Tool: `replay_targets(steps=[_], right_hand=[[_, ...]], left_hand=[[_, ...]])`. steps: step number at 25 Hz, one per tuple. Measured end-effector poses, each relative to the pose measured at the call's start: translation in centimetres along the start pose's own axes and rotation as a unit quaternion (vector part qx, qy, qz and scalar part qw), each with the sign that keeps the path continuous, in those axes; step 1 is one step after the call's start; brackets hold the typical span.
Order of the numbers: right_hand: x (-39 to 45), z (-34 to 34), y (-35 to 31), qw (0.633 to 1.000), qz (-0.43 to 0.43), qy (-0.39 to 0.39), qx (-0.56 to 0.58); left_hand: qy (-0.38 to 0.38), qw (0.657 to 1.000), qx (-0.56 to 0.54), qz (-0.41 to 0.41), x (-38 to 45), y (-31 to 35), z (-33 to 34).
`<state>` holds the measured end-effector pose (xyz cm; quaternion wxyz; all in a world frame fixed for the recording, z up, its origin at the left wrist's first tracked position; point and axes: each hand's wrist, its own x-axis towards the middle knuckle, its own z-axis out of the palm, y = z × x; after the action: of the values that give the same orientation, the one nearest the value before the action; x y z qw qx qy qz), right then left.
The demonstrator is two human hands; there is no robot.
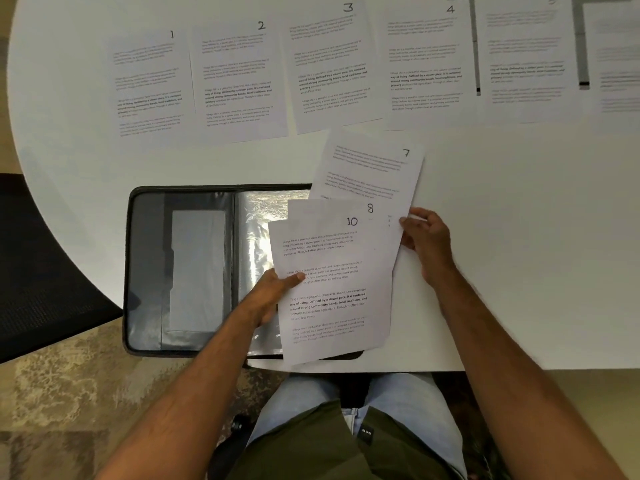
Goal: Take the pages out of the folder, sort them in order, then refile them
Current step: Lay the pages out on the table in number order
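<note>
we see black zip folder with clear plastic sleeves [194, 271] lying open flat, long axis left-right | left hand [273, 292] pinches white printed page marked 10 [332, 292] over folder's right half, top tilted slightly right | right hand [426, 240] grips page marked 7 [370, 171] at folder's right edge, leaning right | pages 1-5 [242, 77] in row beyond folder
</note>
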<state>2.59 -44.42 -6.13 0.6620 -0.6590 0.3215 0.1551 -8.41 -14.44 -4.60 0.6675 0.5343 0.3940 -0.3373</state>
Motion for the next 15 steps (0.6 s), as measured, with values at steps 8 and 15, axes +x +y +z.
replay_targets(steps=[8, 15], right_hand=[[-0.7, -2.2, 0.4, 0.998, -0.011, 0.039, -0.04], [-1.2, -0.8, 2.4, 0.996, 0.035, -0.006, -0.081]], left_hand=[[0.011, 1.0, -0.02, 0.013, -0.3, 0.8, -0.4], [-0.009, 1.0, -0.006, -0.006, -0.9, 0.0, 0.2]])
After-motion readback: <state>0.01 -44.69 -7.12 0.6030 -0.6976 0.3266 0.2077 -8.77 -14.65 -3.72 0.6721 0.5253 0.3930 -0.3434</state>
